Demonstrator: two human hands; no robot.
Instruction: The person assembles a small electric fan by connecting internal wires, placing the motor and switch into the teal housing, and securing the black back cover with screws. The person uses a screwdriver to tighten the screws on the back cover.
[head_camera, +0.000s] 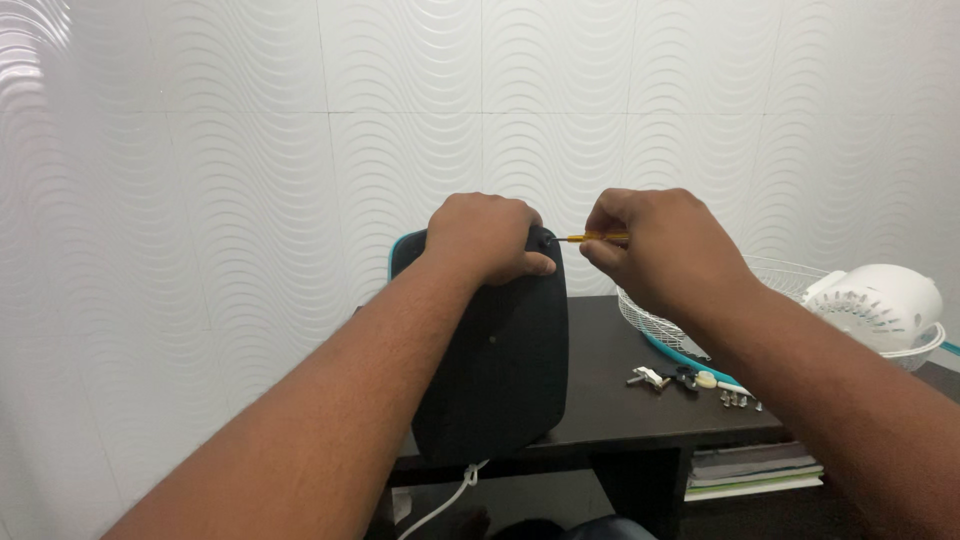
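Observation:
A black rounded panel with a teal rim (505, 370) stands upright on the front edge of a dark table (620, 400). My left hand (485, 235) grips the panel's top edge. My right hand (650, 245) pinches a thin yellow-handled screwdriver (595, 238), held level, with its tip at the panel's top right corner beside my left thumb. A white cord (445, 500) hangs down from the bottom of the panel.
A white wire fan grille (790, 275) lies on the table at the right with a white motor housing (880, 305) on it. Small screws and metal parts (690, 382) lie near the table's front edge. Books (755, 470) sit on a shelf below. A white wavy tiled wall stands behind.

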